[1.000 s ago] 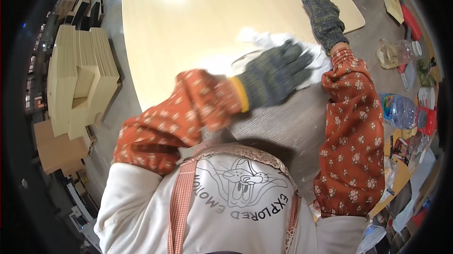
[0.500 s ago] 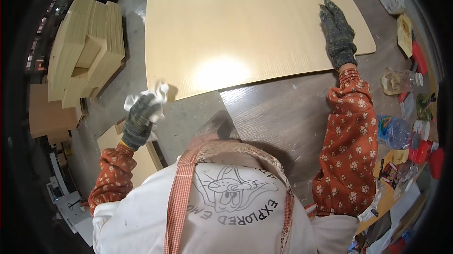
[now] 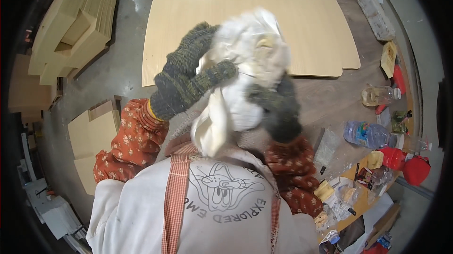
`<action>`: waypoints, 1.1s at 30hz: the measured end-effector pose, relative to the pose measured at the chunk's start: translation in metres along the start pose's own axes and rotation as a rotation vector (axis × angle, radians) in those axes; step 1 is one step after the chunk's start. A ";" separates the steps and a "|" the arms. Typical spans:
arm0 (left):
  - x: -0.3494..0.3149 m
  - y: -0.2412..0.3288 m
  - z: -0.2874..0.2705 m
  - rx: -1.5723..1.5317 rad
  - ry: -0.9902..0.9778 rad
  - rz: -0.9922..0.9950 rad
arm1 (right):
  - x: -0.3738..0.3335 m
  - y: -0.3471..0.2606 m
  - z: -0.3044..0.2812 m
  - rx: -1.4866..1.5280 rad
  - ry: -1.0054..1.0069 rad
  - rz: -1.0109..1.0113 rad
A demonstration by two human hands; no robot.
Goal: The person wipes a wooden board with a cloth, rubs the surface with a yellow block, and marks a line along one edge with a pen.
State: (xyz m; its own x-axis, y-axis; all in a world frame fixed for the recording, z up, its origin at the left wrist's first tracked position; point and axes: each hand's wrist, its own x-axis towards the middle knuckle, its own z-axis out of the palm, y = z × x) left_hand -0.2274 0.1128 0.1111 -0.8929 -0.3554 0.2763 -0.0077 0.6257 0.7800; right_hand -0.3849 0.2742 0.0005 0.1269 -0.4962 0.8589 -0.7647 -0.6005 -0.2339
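Note:
A crumpled white cloth (image 3: 245, 65) with a yellowish stain hangs between my two gloved hands, in front of my chest. My left hand (image 3: 191, 72), in a dark green knit glove, grips its left side with thumb and fingers. On the cloth's lower right, my right hand (image 3: 281, 105) is closed, its glove smeared by motion and its fingertips partly hidden in the folds. Beyond the cloth lies a pale wood-grain panel (image 3: 188, 27) with a curved right side; another panel's edge shows beneath it at the right corner.
Plastic bottles (image 3: 368, 133), a jar (image 3: 380, 95), red-capped containers (image 3: 395, 158) and scraps crowd the right side of the dark wood-grain table (image 3: 311, 94). Stacked pale boards (image 3: 89, 23) stand at the far left. More boards (image 3: 96, 131) lie near my left elbow.
My left hand has brought the cloth up and right from the panel's near left corner. My right hand has left the panel and come in to grip the cloth. The view has shifted.

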 end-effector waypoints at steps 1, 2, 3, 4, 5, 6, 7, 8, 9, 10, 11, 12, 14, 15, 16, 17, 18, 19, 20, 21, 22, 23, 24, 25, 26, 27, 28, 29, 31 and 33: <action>0.004 -0.003 0.001 -0.068 0.014 0.073 | -0.007 -0.007 -0.009 -0.081 -0.039 -0.016; 0.002 -0.005 -0.002 -0.274 -0.008 -0.102 | -0.013 -0.012 -0.022 -0.171 -0.050 0.012; -0.002 -0.006 -0.007 -0.275 0.003 -0.102 | -0.015 -0.019 -0.039 -0.269 -0.053 0.046; -0.003 -0.010 -0.012 -0.355 0.087 -0.148 | -0.017 -0.027 -0.061 -0.394 -0.055 0.094; -0.006 -0.019 -0.015 -0.431 0.168 -0.202 | -0.022 -0.032 -0.080 -0.524 -0.033 0.153; -0.011 -0.035 -0.024 -0.494 0.250 -0.197 | -0.022 -0.036 -0.098 -0.652 0.000 0.208; -0.018 -0.046 -0.022 -0.422 0.336 -0.205 | -0.020 -0.043 -0.122 -0.778 0.020 0.267; -0.023 -0.067 -0.031 -0.412 0.434 -0.267 | -0.015 -0.047 -0.139 -0.899 0.059 0.325; -0.028 -0.088 -0.038 -0.408 0.518 -0.324 | -0.008 -0.050 -0.153 -1.013 0.090 0.380; -0.030 -0.108 -0.038 -0.432 0.483 -0.305 | -0.002 -0.058 -0.163 -1.136 0.099 0.435; -0.045 -0.125 -0.045 -0.324 0.551 -0.399 | -0.003 -0.043 -0.154 -1.169 0.063 0.483; -0.047 -0.136 -0.046 -0.241 0.601 -0.483 | -0.004 -0.034 -0.145 -1.224 -0.006 0.542; -0.052 -0.130 -0.033 0.468 0.295 -0.252 | -0.013 -0.020 -0.115 -1.263 -0.352 0.971; -0.065 -0.147 -0.033 1.046 -0.046 0.193 | -0.029 -0.013 -0.105 -1.291 -0.548 1.083; -0.073 -0.152 -0.032 0.857 -0.114 0.112 | -0.038 -0.009 -0.098 -1.337 -0.551 1.079; -0.078 -0.158 -0.031 0.668 -0.184 0.032 | -0.046 -0.009 -0.092 -1.385 -0.553 1.078; -0.080 -0.158 -0.022 0.182 -0.159 -0.123 | -0.052 -0.017 -0.085 -1.402 -0.557 1.097; -0.084 -0.156 -0.019 0.167 -0.178 -0.108 | -0.057 -0.027 -0.075 -1.453 -0.531 1.007; -0.088 -0.153 -0.014 0.335 -0.165 0.020 | -0.061 -0.037 -0.065 -1.503 -0.507 0.918; -0.088 -0.147 -0.011 0.500 -0.137 0.153 | -0.054 -0.046 -0.047 -1.399 -0.458 0.942; -0.090 -0.154 -0.010 0.447 -0.217 0.122 | -0.037 -0.063 -0.019 -1.541 -0.597 0.916; -0.095 -0.168 -0.005 0.431 -0.222 0.139 | -0.020 -0.075 0.008 -1.602 -0.692 0.890; -0.101 -0.185 0.004 -0.243 -0.168 0.036 | -0.006 -0.087 0.031 -1.573 -0.758 0.874; -0.101 -0.175 0.012 -0.535 -0.094 -0.103 | 0.002 -0.099 0.048 -1.552 -0.815 0.868; -0.103 -0.164 0.016 -0.823 0.027 -0.222 | 0.008 -0.106 0.061 -1.527 -0.845 0.865; -0.107 -0.165 0.019 -0.843 0.017 -0.218 | 0.011 -0.110 0.065 -1.498 -0.861 0.861; -0.110 -0.166 0.021 -1.049 0.018 -0.211 | 0.010 -0.110 0.063 -1.469 -0.810 0.837; -0.112 -0.173 0.022 -1.211 0.019 -0.271 | 0.010 -0.103 0.053 -1.478 -0.780 0.837; -0.111 -0.177 0.023 -1.387 0.028 -0.330 | 0.012 -0.085 0.031 -1.502 -0.715 0.832; -0.104 -0.159 0.025 -1.087 0.113 -0.434 | -0.016 -0.058 -0.026 -1.435 -0.559 1.124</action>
State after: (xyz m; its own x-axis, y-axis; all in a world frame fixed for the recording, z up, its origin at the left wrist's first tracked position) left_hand -0.1449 0.0676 -0.0552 -0.8645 -0.4869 -0.1249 0.1357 -0.4652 0.8748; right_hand -0.3589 0.3337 0.0124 -0.7940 -0.5243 0.3076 -0.4631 0.8495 0.2526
